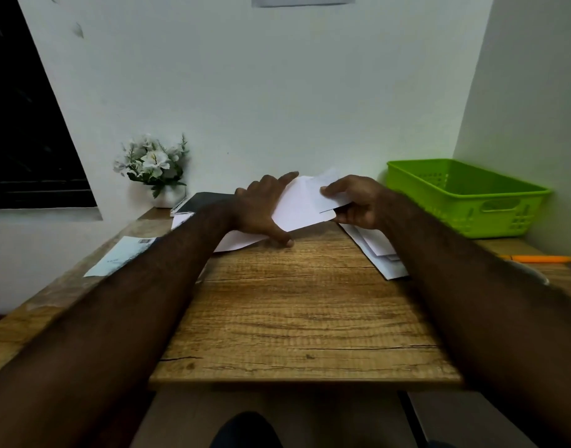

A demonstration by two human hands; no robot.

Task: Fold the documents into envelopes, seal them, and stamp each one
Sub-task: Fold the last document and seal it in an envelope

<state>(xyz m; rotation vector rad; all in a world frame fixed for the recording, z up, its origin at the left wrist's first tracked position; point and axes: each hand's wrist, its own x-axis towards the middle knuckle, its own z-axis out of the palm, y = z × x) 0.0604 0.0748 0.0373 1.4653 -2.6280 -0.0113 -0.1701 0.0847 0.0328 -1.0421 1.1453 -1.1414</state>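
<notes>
A white envelope [295, 205] is tilted up off the wooden desk [297, 318] at its far middle. My left hand [261, 210] lies over the envelope's left part, fingers spread and thumb pressed down near its lower edge. My right hand [353, 202] pinches a folded white document [327, 192] at the envelope's right end, where the paper sits partly inside the opening. A pile of white envelopes and papers [379, 252] lies on the desk below my right hand.
A green plastic basket [465, 195] stands at the back right. An orange pen [536, 259] lies at the right edge. A flower pot [158, 169], a dark notebook [203, 202] and a pale blue slip with a barcode [122, 255] are on the left.
</notes>
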